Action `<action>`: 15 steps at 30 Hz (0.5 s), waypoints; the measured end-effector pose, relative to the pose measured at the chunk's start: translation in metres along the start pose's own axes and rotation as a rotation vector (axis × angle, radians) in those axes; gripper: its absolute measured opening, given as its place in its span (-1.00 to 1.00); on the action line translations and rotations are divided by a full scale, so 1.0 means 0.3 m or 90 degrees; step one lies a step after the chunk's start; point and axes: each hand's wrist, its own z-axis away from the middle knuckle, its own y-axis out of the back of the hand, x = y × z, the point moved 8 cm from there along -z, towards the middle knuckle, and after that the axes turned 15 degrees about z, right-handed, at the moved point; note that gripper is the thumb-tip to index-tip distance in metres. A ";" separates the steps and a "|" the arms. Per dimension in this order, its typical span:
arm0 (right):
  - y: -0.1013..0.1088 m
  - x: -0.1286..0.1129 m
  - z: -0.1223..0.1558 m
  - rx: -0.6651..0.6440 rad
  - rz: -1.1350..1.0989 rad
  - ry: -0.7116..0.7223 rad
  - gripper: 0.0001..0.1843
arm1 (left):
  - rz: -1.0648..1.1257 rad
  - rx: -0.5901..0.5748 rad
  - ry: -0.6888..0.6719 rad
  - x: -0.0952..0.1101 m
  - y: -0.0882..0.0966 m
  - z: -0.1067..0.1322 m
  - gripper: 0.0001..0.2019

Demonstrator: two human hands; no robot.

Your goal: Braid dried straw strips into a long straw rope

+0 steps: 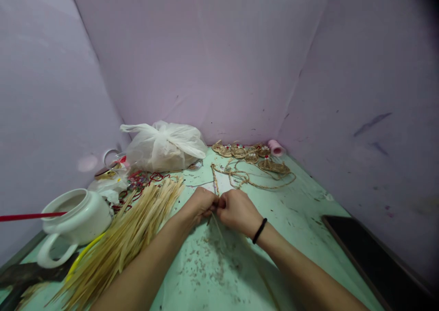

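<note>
Both hands meet over the middle of the table, closed on one thin braided straw cord [215, 179]. My left hand [202, 203] pinches it from the left, and my right hand [239, 210], with a black band at the wrist, pinches it right beside. The finished braid runs away from my fingers toward the back and joins a looped length of braid [264, 186]. Loose strands trail from my fingers toward me. Left of my left arm lies a fanned bundle of dry straw strips [137, 231]. The fingertips partly hide the working point.
At the left stands a white pot with a handle [80, 219]. A tied white plastic bag [166, 146] sits at the back, near red thread [159, 177]. Several small woven straw pieces [238, 151] and a pink thread spool [276, 148] lie back right. A dark flat panel [370, 256] is at right.
</note>
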 end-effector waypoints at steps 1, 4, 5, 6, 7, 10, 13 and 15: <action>0.000 -0.015 0.006 0.010 0.015 0.009 -0.84 | 0.005 0.004 0.009 -0.005 0.004 -0.001 -0.85; -0.004 -0.040 0.015 0.020 0.019 0.040 -0.84 | 0.024 -0.019 0.002 -0.005 0.013 0.000 -0.86; -0.006 -0.043 0.014 0.016 0.005 0.057 -0.84 | 0.032 -0.040 -0.003 -0.003 0.013 0.001 -0.85; -0.007 -0.042 0.011 0.009 -0.014 0.074 -0.85 | 0.039 -0.064 -0.004 -0.002 0.014 0.004 -0.84; -0.010 -0.037 0.006 -0.005 -0.039 0.091 -0.86 | 0.046 -0.087 -0.003 -0.001 0.014 0.006 -0.82; -0.028 0.014 -0.023 -0.086 -0.163 0.088 -0.88 | 0.060 -0.137 -0.001 -0.002 0.019 0.006 -0.80; -0.026 0.116 -0.058 -0.074 -0.366 -0.066 -0.85 | 0.062 -0.172 0.000 -0.010 0.015 -0.001 -0.81; -0.052 0.161 -0.056 -0.088 -0.520 -0.191 -0.89 | 0.049 -0.179 -0.004 -0.015 0.012 -0.007 -0.82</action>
